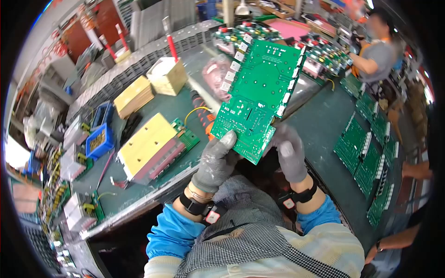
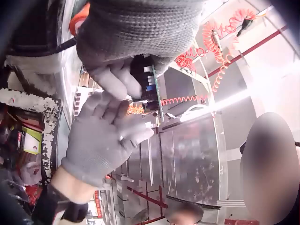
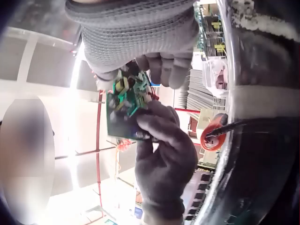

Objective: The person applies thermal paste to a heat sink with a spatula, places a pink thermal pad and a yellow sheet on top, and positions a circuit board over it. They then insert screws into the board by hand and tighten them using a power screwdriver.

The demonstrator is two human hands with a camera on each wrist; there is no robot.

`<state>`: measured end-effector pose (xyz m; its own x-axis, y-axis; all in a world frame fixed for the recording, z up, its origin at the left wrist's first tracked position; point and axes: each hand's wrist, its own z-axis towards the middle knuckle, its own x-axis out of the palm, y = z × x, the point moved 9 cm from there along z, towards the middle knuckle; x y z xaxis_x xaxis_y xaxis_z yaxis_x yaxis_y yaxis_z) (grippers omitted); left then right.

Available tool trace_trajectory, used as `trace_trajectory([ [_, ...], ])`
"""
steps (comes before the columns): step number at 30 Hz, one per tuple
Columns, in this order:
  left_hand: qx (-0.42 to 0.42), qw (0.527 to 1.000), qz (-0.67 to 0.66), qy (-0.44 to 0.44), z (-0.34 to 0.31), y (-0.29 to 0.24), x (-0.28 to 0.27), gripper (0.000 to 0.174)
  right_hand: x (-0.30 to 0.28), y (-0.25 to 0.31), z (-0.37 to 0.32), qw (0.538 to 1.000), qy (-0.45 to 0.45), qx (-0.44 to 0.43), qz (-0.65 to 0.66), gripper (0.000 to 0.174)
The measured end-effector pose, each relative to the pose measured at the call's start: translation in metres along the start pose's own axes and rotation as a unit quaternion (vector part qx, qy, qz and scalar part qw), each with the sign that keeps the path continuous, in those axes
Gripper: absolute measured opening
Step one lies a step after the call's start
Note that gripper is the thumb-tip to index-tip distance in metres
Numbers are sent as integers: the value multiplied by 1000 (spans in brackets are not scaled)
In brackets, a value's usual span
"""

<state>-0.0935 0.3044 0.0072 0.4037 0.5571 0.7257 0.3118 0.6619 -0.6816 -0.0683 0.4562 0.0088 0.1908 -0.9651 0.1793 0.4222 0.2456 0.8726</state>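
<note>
A large green circuit board [image 1: 264, 78], solder side toward the head camera and white parts along both long edges, is held up over the front of the workbench. My left hand [image 1: 214, 162], in a grey glove, grips its lower left corner, thumb on the face and fingers behind, as the right wrist view shows of the left hand [image 3: 166, 154]. Beside the lower right edge is my gloved right hand [image 1: 291, 153], blurred in the head view. In the left wrist view the right hand [image 2: 101, 138] has loosely extended fingers, its thumb tip close to the board's edge.
On the bench [image 1: 139, 197] lie a yellow-topped module [image 1: 150, 146], a blue bin of small parts [image 1: 98, 141], a cardboard box [image 1: 167, 76] and an orange-black power tool [image 1: 202, 113]. Several green boards [image 1: 366, 171] lie at right. Another person [image 1: 378, 51] works at the back right.
</note>
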Motion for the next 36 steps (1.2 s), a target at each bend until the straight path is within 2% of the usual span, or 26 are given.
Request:
trace_trajectory([
  [1,-4,1000,-14,4,-7,-6,-3,49,1,-1,11,999,-39,22,-27,80],
  [2,-15,1000,-19,18,-12,-6,-10,53,20,1,27,998,-12,20,51,100],
  [5,-52,998,-45,4,-32,-6,-15,62,64,-11,38,969,81,131,191,109],
  [6,-76,995,-53,39,-38,-9,-15,61,79,-12,39,952,129,153,231,110],
  [9,-44,997,-61,-9,-50,-29,-13,59,107,3,51,946,107,98,290,97],
  [13,-3,997,-74,-8,-64,-64,-5,59,133,6,58,953,133,99,255,91],
  [16,-10,998,-69,8,-73,-78,-11,60,159,22,76,959,149,91,223,84],
  [18,-3,999,42,10,-86,-93,-29,66,167,25,91,959,175,80,210,73],
  [19,-3,996,89,25,-95,-98,-40,69,165,30,99,962,179,73,193,76],
  [20,27,994,97,30,-106,-122,-30,75,163,33,111,963,196,72,173,79],
  [21,52,986,156,-40,-124,-138,-41,80,159,36,125,964,211,68,145,82],
  [24,105,955,247,-130,-178,-189,-79,91,138,32,173,960,275,55,-13,92],
  [25,131,938,276,-165,-193,-206,-91,96,140,29,189,946,310,46,-86,96],
  [26,162,906,312,-237,-206,-224,-102,105,150,25,201,917,360,30,-170,99],
  [27,191,866,346,-306,-218,-239,-112,113,169,19,206,873,418,9,-252,103],
  [28,221,845,364,-323,-222,-249,-116,114,191,14,209,824,469,-22,-316,106],
  [29,251,822,383,-339,-224,-259,-119,115,220,17,204,755,522,-49,-395,106],
  [30,280,797,402,-353,-226,-268,-122,115,234,13,199,720,542,-113,-418,105],
  [31,269,774,456,-346,-220,-272,-119,119,244,9,195,681,558,-177,-439,104],
  [33,243,721,561,-326,-205,-275,-109,127,256,-3,193,654,580,-186,-449,101],
  [34,222,720,582,-306,-198,-272,-109,133,260,-8,191,638,587,-191,-460,100],
  [36,196,648,693,-248,-181,-268,-100,129,269,-13,190,622,600,-193,-464,100],
])
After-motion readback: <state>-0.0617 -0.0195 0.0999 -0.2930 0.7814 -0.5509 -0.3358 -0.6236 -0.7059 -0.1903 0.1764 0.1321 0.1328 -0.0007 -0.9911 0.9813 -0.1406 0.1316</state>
